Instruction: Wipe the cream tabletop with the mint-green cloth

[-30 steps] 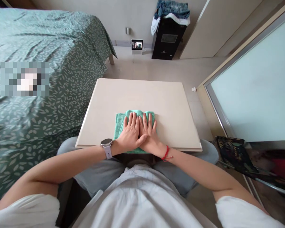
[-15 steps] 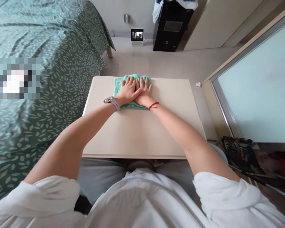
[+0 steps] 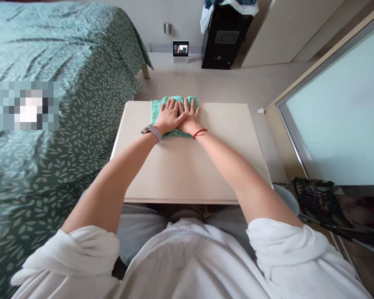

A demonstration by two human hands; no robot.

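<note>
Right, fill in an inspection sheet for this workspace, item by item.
Surface: pale tabletop, its bare part showing no visible spill.
Job's things: green cloth, folded or bunched, at the table's far edge.
Clutter: small white scrap on the floor, right of the table.
Hands: left hand and right hand lie side by side on the cloth, fingers spread, thumb of the left over the right.
Cables: what looks like a short white one beside the small screen; too small to be sure.
Surroundings: leaf-print bed cover at left, black cabinet beyond the table, frosted panel at right.
</note>
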